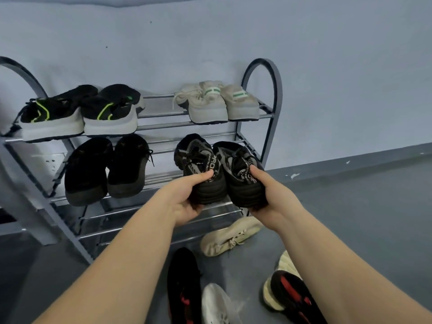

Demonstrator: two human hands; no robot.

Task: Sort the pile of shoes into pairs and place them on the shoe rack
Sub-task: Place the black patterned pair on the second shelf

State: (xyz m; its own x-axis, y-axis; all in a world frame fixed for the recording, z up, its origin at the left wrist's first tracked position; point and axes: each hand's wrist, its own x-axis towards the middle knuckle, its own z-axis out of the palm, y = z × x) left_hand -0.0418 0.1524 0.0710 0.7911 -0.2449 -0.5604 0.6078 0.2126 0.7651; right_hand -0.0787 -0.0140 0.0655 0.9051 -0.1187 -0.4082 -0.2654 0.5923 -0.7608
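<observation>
1. Closest to the lens are the leftovers on the floor: a black-and-red shoe (183, 288), a white one (216, 305) beside it, another black-and-red one (288, 298) off to the right, and a cream sneaker (230, 237) lying by the foot of the shoe rack (271, 90). None are paired up yet.
2. Left hand (184, 202) is curled round the heel of one black mesh shoe (198, 164), thumb pressed on the collar. Right hand (271, 197) does the same to its twin (238, 169). Both shoes sit at the right end of the middle shelf, toes toward the wall; can't tell if the soles are resting yet.
3. Handling guess: light, soft knit uppers that squash, with a stiffer rubbery sole. The heel counter looks like the sensible place to hold.
4. Neighbours: black pair (107, 169) to the left on the same shelf, well apart. Up top, black-and-green trainers (77, 113) and beige sneakers (215, 101).
5. Obstacles look minor: the top shelf's bars overhead and the rack's side hoop just right of the twin.
</observation>
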